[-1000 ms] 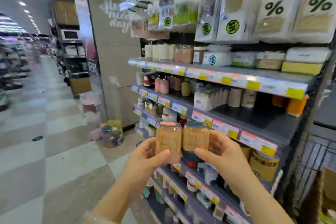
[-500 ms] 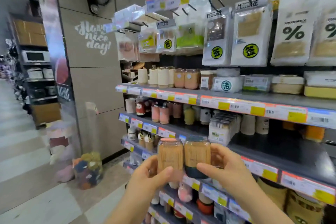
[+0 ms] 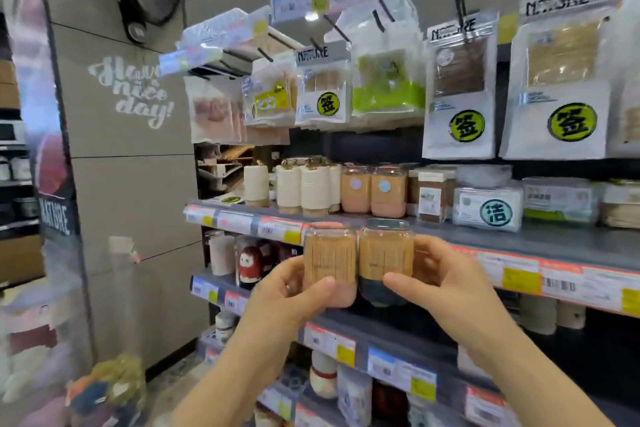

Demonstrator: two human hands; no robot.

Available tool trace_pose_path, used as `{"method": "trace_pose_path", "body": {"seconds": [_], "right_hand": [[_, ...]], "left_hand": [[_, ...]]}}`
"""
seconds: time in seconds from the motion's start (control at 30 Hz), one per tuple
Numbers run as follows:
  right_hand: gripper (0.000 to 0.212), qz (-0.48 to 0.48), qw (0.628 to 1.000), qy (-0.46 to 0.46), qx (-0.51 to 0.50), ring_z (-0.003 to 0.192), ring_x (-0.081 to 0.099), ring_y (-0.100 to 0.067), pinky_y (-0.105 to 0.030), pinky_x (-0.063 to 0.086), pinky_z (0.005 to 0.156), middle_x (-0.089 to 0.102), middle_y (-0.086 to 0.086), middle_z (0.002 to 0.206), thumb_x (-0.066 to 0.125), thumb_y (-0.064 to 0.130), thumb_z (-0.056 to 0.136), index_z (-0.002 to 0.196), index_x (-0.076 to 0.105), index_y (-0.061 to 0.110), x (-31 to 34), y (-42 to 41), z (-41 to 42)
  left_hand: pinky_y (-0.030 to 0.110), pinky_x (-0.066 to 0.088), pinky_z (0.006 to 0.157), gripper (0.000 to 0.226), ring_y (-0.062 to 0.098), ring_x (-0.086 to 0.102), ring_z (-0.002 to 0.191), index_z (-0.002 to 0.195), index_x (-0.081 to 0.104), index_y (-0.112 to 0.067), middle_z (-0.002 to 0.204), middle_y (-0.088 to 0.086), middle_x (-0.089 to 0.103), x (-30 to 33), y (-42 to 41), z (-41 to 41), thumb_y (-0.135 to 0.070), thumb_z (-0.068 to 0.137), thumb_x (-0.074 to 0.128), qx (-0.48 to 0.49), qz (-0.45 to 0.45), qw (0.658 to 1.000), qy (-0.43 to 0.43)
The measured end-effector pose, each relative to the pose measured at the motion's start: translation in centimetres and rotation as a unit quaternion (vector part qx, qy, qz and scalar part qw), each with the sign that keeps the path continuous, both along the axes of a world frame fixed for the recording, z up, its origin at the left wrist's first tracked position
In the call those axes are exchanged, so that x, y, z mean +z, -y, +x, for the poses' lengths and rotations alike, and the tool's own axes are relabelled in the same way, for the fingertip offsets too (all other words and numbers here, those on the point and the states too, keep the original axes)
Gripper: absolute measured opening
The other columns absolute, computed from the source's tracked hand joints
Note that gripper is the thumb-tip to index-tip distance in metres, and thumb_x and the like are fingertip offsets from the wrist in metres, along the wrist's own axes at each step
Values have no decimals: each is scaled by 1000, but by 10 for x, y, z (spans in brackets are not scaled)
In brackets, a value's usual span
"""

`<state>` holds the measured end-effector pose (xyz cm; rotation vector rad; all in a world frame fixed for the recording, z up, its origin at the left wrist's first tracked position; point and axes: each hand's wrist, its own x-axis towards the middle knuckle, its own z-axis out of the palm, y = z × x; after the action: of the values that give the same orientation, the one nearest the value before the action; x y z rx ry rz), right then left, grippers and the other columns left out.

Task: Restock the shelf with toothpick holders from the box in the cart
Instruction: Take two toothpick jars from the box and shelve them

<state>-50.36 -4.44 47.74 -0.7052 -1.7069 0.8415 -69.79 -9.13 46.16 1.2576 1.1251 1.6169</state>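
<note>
I hold two clear toothpick holders side by side in front of the shelving. My left hand [image 3: 287, 291] grips the pink-based holder [image 3: 329, 262], thumb across its front. My right hand [image 3: 446, 282] grips the dark teal-based holder [image 3: 385, 258], thumb under its lower front. Both jars are upright and touch each other, just below the edge of the upper shelf [image 3: 519, 239]. On that shelf stand two matching pink-based holders [image 3: 372, 189]. The box and the cart are out of view.
White cylindrical holders [image 3: 303, 185] and boxed packs [image 3: 486, 206] share the upper shelf. Bagged toothpicks [image 3: 460, 94] hang from pegs above. Lower shelves [image 3: 346, 326] carry small jars and figurines. A grey pillar [image 3: 121, 149] and a clear bin of items [image 3: 104, 388] stand left.
Both hands have lifted the two holders from the level of the lower shelves up to the upper shelf's edge. My view has turned from the aisle toward the shelving and come closer.
</note>
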Motion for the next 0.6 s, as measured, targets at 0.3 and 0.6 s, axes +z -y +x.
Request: {"method": "trace_pose_path", "body": {"seconds": [0.3,0.6], "right_hand": [[31,101,985,48,-132,76,64,3,-10,50,66,69,16,82,77,15,74,94,61,31,47,-38,-31],[26,55,965,48,-253,90,64,-15,-31,53,81,68,4,96,76,20,77,98,62,23,66,-93,-65]], "left_hand": [[38,49,90,45,22,67,101,104,66,-18,100,1,73,34,-71,-32,-24,63,84,-76,66,995,6],[29,51,82,45,15,69,93,102,66,-18,96,-2,74,33,-104,-65,-26,58,72,-126,63,989,38]]}}
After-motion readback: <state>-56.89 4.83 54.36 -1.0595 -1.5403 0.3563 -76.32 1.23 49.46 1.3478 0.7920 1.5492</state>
